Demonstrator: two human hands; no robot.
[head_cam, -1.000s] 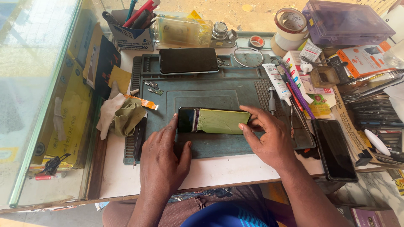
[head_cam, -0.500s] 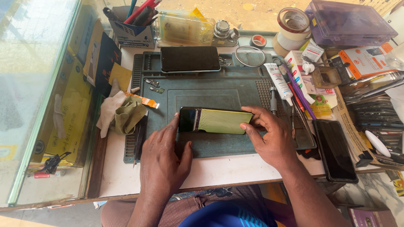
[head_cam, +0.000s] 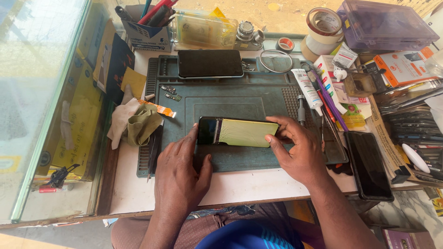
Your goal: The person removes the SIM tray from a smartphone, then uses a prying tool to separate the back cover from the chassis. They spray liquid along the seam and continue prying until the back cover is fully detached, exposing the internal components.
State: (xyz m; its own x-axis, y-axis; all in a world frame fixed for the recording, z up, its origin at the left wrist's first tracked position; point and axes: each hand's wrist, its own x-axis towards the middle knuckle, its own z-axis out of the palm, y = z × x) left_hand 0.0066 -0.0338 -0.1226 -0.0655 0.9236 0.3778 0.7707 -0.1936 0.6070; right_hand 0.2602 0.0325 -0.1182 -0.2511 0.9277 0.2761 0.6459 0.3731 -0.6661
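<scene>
Phone (head_cam: 237, 132) lying flat on its side in the middle of the green work mat (head_cam: 258, 99), near the front edge. Glass cracked all over, shining yellow-green, with a dark strip at its left end.

Left hand (head_cam: 181, 175) resting flat on the mat, fingers spread, fingertips touching the left end and lower edge of the phone. Not wrapped around it, just pressing against it.

Right hand (head_cam: 297, 150) at the right end of the phone. Thumb on the front edge, fingers curled over the far corner, pinching that end between them.

Second phone (head_cam: 210, 63) with a black screen lying at the back of the mat, well apart from the hands. Two small metal parts (head_cam: 170, 92) on the mat below it. Orange flat cable (head_cam: 159, 109) at the mat's left edge, just beside a crumpled cloth (head_cam: 136, 122) in white and olive. Tweezers (head_cam: 152, 150) on the left rim of the mat, close to the left hand.

White tube (head_cam: 306, 87) and thin tools, one purple (head_cam: 328, 97), to the right of the mat. Another dark phone (head_cam: 369, 165) lying near the right wrist, at the table's front edge. Rolls of tape (head_cam: 323, 30) and a clear purple box (head_cam: 385, 25) at the back right. Cup of pens and tools (head_cam: 147, 25) at the back left, next to a clear plastic box (head_cam: 203, 30). Glass case (head_cam: 46, 92) on the far left.
</scene>
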